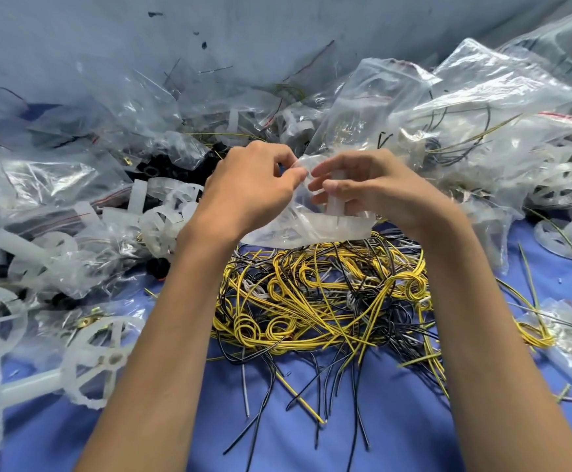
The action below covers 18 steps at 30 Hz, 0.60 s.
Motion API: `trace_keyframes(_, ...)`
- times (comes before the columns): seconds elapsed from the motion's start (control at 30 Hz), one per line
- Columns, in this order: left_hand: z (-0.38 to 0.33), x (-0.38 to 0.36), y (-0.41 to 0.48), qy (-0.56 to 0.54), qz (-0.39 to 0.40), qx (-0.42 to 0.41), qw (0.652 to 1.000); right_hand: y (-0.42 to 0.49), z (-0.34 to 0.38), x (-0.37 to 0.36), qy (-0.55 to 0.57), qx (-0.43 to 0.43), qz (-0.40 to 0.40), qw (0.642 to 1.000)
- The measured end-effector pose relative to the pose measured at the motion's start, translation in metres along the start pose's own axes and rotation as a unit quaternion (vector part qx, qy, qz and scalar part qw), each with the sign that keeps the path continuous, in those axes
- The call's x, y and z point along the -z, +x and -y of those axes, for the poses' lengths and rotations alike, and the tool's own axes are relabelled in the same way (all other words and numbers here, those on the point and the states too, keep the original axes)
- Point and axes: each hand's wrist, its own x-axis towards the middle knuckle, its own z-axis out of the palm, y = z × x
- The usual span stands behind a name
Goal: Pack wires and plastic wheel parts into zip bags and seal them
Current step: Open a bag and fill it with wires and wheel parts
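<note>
Both hands hold a small clear zip bag (298, 226) above a tangled heap of yellow, black and white wires (329, 301) on the blue table cover. My left hand (250, 192) pinches the bag's upper edge. Facing it, my right hand (373, 189) grips the same edge with fingers and thumb. A translucent white plastic wheel part (337, 206) shows inside the bag under my right hand. Loose white wheel parts lie at the left, one wheel (97, 356) near my left forearm.
Heaps of clear zip bags (465, 107), some with red zip strips and wires inside, cover the back and right. Black parts (162, 172) lie behind my left hand. More wheel parts (557, 240) sit at the right. Bare blue cover (312, 437) lies between my forearms.
</note>
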Motion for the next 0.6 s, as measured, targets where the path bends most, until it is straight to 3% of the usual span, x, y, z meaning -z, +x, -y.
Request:
trace_keyframes(0.1, -0.004, -0.003, -0.001, -0.019, -0.009, -0.02, 1.0, 0.0, 0.001, -0.001, 0.015, -0.022, 0.034, 0.999)
trace_keyframes(0.23, -0.011, -0.005, -0.004, -0.052, -0.028, -0.047, 0.997, 0.001, 0.002, -0.004, -0.051, -0.025, 0.067, 0.996)
trace_keyframes(0.3, -0.014, -0.005, -0.004, -0.064, -0.036, -0.062, 0.995, 0.001, 0.001, -0.006, -0.066, -0.027, 0.063, 0.995)
trace_keyframes(0.47, -0.027, -0.012, -0.008, -0.079, -0.037, -0.084, 0.993, 0.006, 0.001, -0.018, -0.234, 0.032, 0.037, 0.971)
trace_keyframes(0.6, -0.042, -0.02, -0.014, -0.057, -0.046, -0.091, 0.993, 0.007, -0.001, -0.029, -0.2, 0.053, -0.01, 0.978)
